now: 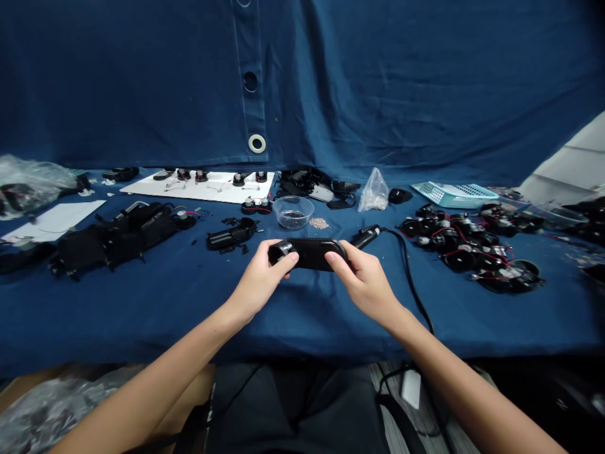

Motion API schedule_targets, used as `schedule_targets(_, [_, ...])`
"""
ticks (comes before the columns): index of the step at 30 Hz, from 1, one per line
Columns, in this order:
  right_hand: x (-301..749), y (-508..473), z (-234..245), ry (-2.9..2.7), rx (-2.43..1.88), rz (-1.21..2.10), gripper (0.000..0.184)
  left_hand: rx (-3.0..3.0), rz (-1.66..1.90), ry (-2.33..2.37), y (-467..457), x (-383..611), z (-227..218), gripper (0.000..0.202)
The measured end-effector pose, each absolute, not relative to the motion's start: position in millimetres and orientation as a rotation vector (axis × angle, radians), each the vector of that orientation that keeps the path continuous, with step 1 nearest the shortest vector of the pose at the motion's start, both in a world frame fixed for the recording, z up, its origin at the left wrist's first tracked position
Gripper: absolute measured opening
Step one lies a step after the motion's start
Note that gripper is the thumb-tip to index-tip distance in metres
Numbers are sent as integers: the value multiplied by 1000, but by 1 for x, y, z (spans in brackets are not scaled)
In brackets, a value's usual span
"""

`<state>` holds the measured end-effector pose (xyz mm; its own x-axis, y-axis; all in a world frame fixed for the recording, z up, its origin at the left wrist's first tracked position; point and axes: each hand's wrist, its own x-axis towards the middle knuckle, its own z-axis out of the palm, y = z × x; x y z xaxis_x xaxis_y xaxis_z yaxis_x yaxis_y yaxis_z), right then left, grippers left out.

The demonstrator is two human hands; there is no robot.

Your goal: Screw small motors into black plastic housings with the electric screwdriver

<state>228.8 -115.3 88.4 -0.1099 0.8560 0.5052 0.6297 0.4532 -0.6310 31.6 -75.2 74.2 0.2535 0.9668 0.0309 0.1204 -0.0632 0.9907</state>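
Note:
A long black plastic housing point(309, 252) is held just above the blue cloth in front of me, gripped at both ends. My left hand point(262, 280) is closed round its left end, where a shiny round part shows. My right hand point(362, 280) is closed round its right end, thumb on top. A black electric screwdriver point(366, 237) with a cable lies just behind my right hand. A small heap of screws point(319, 223) and a clear bowl point(293, 211) sit behind the housing.
A pile of black motors with red wires point(467, 249) lies at the right, a teal basket point(447, 193) behind it. Black parts point(113, 236) lie at the left, a white sheet with small parts point(203, 186) at the back, a clear bag point(374, 192) near the bowl.

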Motion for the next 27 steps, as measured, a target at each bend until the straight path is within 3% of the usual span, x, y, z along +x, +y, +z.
schedule_targets(18, [237, -118, 91, -1964, -1262, 264, 29, 1468, 879, 1029, -67, 32, 63, 47])
schedule_targets(24, [249, -116, 103, -1944, -1206, 348, 27, 1139, 774, 686, -62, 11, 82, 46])
schedule_targets(27, [250, -109, 112, -1968, -1126, 399, 23, 1119, 684, 628, -54, -6, 98, 56])
